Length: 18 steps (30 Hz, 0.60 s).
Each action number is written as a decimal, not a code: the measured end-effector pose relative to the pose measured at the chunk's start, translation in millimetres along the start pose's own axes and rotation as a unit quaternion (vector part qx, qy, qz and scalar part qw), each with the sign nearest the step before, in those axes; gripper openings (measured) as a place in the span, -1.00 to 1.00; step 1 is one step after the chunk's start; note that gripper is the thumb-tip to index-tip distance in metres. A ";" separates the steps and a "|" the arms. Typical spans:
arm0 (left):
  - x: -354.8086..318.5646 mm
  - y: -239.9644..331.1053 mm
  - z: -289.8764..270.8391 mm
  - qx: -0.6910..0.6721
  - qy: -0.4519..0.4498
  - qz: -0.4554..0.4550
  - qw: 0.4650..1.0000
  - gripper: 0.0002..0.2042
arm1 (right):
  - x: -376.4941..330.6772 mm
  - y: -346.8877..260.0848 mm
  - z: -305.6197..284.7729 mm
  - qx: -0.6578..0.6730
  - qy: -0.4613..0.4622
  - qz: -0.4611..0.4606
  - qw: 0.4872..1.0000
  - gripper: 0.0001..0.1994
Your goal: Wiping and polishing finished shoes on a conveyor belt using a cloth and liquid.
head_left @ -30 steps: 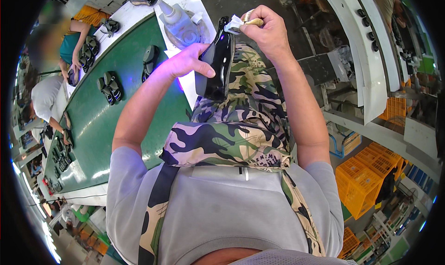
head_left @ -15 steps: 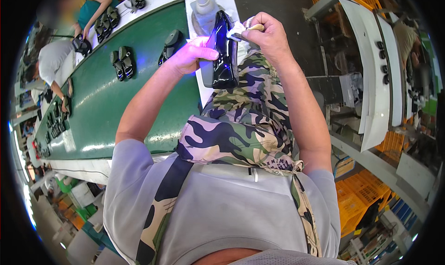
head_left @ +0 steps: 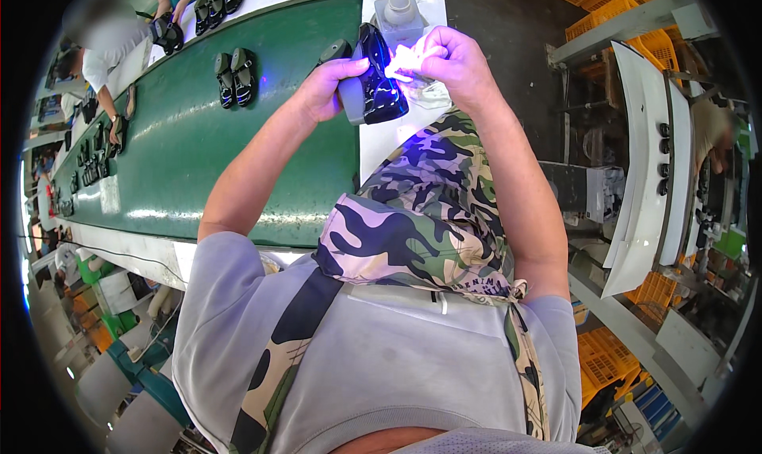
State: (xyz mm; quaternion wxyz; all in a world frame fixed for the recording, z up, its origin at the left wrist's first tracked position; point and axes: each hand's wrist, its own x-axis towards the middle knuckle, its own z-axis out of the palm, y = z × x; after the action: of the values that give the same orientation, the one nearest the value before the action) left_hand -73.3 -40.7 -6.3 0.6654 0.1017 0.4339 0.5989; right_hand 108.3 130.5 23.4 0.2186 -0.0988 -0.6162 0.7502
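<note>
My left hand (head_left: 327,89) is closed round a glossy black shoe (head_left: 381,85), its grey sole turned toward the left. In my right hand (head_left: 462,65), thumb and fingers pinch a crumpled white cloth (head_left: 409,62). The cloth lies against or very close to the shoe's right side; bright violet-white light washes out the exact contact. Just beyond the shoe, a white bottle with a cone-shaped top (head_left: 400,11) stands on the white ledge. Another shoe (head_left: 336,51) on the green surface is partly hidden behind my left hand.
A pair of dark sandals (head_left: 236,78) rests on the green belt (head_left: 294,176) to my left. Across it, people handle more dark shoes (head_left: 97,148). To the right are a long white shelf (head_left: 639,184) and orange crates (head_left: 605,363).
The shoe has tilted, showing more of its grey sole. My right hand has turned slightly and the cloth is now brightly lit. The whole view has shifted a little.
</note>
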 end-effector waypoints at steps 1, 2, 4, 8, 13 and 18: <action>0.6 -1.6 0.9 0.000 -0.001 -0.001 1.000 -0.59 | -0.6 1.2 -1.6 -0.015 -0.007 0.008 1.000 -0.86; 1.7 -3.6 1.7 -0.030 0.005 -0.005 1.000 -0.60 | -1.6 -1.1 -0.6 -0.015 -0.006 0.008 1.000 -0.86; 2.7 -7.9 2.0 -0.059 0.010 -0.011 0.998 -0.60 | -6.2 -5.9 0.8 -0.057 0.008 -0.013 0.998 -0.86; 1.1 -15.3 9.9 -0.120 0.016 -0.006 0.993 -0.61 | -14.5 -16.5 4.3 -0.071 0.021 -0.072 0.995 -0.84; -1.8 -27.7 9.3 -0.208 -0.010 0.004 0.978 -0.62 | -21.9 -17.2 -0.5 -0.117 0.018 -0.093 0.989 -0.84; 1.4 -49.2 3.2 -0.222 -0.034 0.015 0.974 -0.58 | -25.8 -14.0 -0.6 -0.106 0.036 -0.154 0.982 -0.84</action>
State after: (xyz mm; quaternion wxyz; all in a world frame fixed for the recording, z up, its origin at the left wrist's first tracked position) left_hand -36.4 -51.1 -37.2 0.6766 -0.0216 0.2660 0.6863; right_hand 134.3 121.4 33.7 0.3415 -0.0524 -0.6917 0.6342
